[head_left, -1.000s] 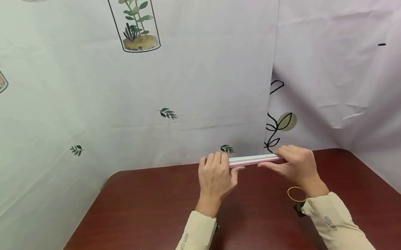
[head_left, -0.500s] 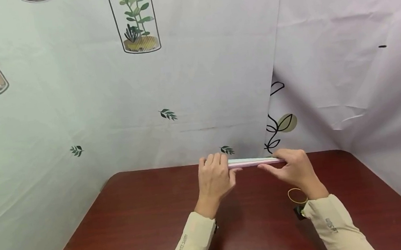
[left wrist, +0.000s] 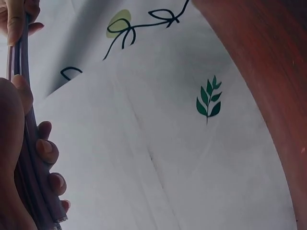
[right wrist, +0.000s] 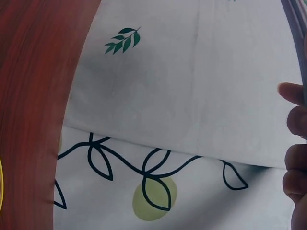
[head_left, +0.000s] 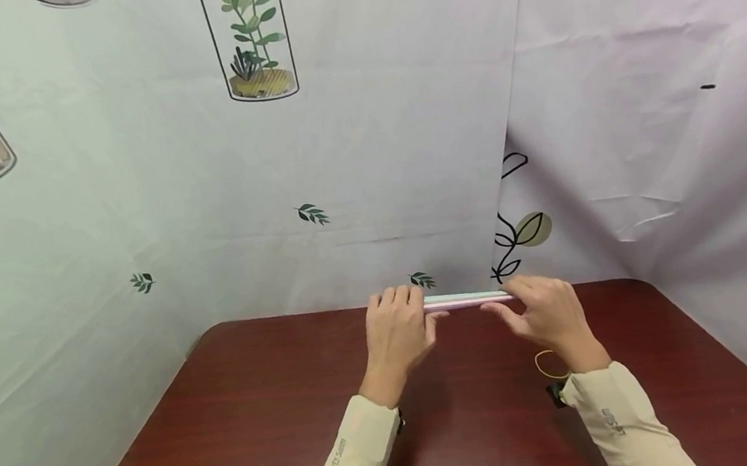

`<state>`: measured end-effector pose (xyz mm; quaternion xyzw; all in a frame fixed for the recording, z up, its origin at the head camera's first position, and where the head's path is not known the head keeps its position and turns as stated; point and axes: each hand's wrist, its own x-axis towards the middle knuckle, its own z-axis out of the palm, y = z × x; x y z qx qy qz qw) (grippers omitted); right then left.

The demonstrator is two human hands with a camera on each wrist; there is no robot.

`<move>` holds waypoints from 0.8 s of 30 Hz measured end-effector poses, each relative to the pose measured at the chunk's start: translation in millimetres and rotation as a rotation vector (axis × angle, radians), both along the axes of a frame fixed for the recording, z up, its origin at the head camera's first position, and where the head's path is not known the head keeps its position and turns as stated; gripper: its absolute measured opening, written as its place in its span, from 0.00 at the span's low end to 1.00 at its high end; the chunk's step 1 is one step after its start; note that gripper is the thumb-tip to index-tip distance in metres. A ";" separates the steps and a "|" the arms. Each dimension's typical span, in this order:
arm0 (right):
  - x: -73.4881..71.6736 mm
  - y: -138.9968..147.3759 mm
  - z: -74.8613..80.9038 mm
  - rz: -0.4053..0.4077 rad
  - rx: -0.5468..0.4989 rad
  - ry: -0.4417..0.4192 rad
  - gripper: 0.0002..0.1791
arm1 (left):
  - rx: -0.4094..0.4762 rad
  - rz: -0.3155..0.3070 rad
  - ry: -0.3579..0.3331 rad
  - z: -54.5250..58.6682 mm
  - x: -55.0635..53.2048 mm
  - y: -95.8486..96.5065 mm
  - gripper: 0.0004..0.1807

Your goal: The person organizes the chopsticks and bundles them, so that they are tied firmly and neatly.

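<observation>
We grip the slim bundle (head_left: 460,301) in left hand (head_left: 395,332) and right hand (head_left: 550,310), its long axis spanning crosswise between them.

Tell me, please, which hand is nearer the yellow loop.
Right: in the head view, the right hand is close above the yellow loop; the left hand is farther off, up and left.

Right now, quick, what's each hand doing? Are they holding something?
Left hand: closed, holding a long pale bundle.
Right hand: closed, holding the same bundle.
</observation>
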<state>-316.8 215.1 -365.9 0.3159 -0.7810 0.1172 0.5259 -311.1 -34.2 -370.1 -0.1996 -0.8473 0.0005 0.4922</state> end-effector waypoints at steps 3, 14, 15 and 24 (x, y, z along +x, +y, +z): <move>-0.6 1.1 -2.3 0.015 -0.009 0.049 0.30 | -0.013 -0.008 0.001 -2.8 1.7 2.3 0.24; -2.0 6.2 0.4 0.023 -0.025 0.156 0.31 | -0.024 -0.086 0.042 -1.6 0.5 3.2 0.26; -1.9 6.6 0.2 0.024 -0.026 0.151 0.31 | -0.021 -0.092 0.034 -1.8 0.6 3.1 0.27; -1.6 4.4 -0.2 0.044 -0.011 0.132 0.30 | 0.016 -0.098 0.069 -3.1 0.9 0.0 0.28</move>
